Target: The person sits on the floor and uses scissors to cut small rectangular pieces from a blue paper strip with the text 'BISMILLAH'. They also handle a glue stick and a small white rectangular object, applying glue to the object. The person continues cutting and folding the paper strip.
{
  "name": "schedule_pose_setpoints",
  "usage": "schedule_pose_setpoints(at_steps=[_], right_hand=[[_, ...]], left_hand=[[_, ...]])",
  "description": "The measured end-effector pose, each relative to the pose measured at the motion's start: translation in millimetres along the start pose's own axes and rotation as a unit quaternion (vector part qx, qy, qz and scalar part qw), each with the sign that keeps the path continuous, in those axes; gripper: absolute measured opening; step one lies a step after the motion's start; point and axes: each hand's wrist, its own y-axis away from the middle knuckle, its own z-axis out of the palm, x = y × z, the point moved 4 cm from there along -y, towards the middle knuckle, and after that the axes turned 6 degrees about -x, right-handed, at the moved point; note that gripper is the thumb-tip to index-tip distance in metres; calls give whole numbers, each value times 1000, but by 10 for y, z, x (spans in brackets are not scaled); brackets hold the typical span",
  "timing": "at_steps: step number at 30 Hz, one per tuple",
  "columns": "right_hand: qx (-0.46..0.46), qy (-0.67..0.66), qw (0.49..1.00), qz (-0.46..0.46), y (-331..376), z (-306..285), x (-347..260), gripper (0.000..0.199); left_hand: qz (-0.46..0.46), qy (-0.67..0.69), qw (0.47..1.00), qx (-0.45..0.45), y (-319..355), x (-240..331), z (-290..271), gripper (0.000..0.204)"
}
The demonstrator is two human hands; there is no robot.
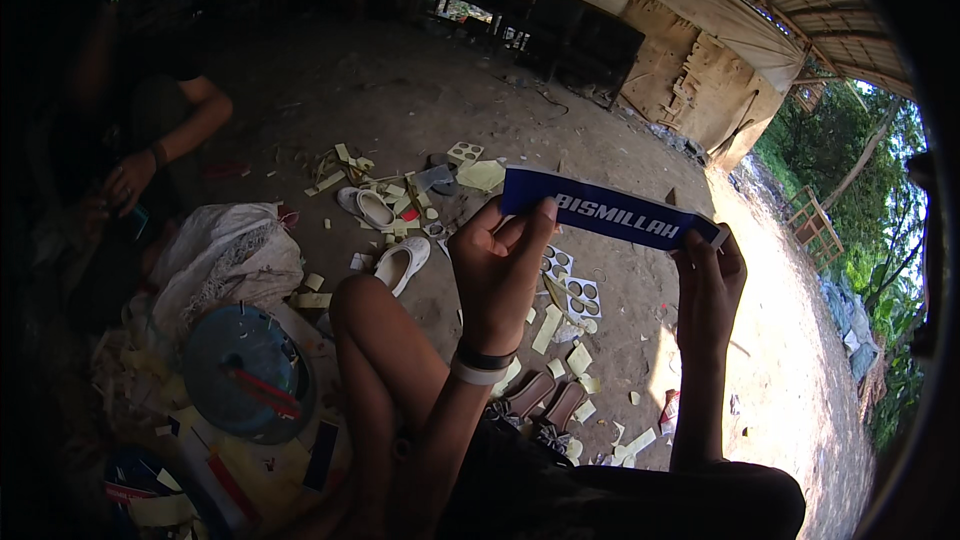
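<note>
Stretched out in front of me is a dark blue printed strip (612, 225) with pale lettering and a thin white edge. My left hand (498, 265) pinches its left end, thumb on the printed face. At the other end my right hand (712, 275) grips it between thumb and fingers. The strip slopes slightly down to the right. On my left wrist are a dark band and a white band. My bent bare knee (370, 305) is beside the left forearm.
A round blue-grey lid-like disc (235, 370) with a red strip lies left, by a white sack (225, 255). White shoes (400, 262), brown sandals (530, 395) and pale paper scraps (548, 328) litter the ground. Another person's hand (130, 180) is at far left.
</note>
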Motion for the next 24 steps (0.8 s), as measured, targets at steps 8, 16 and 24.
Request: schedule_pose_setpoints(at_steps=[8, 16, 24], right_hand=[[-5, 7, 1000, 1, 12, 8, 5, 8], [-18, -23, 1000, -7, 11, 25, 36, 7], [-21, -20, 1000, -5, 24, 10, 52, 6]], left_hand=[[11, -30, 999, -15, -2, 19, -31, 13], [-6, -52, 998, -38, -8, 53, -104, 17], [-46, -54, 995, -66, -13, 72, -160, 26]])
